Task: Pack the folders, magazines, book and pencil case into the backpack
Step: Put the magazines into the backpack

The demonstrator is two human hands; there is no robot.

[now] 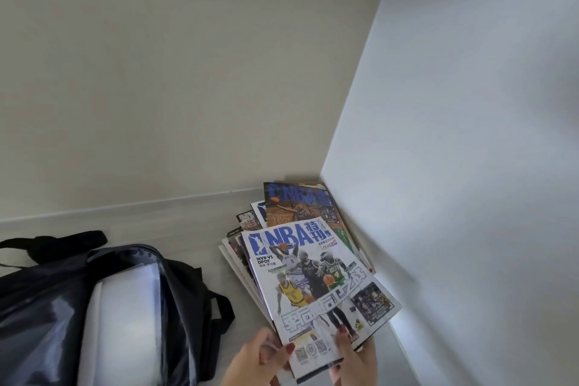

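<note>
A fanned stack of basketball magazines (pixel 300 266) lies in the corner of the grey surface, against the right wall. My left hand (pixel 260 357) pinches the near left corner of the stack, thumb on the top cover. My right hand (pixel 357 354) grips the near edge to the right, thumb on the cover and fingers underneath. The dark backpack (pixel 47 307) lies open at the lower left. White and clear folders (pixel 125 323) sit inside its main compartment.
A beige wall stands behind the surface and a white wall (pixel 470 166) closes off the right side, forming a tight corner. The backpack's black straps (pixel 62 243) trail toward the back wall. Bare grey surface (pixel 188 229) lies between backpack and magazines.
</note>
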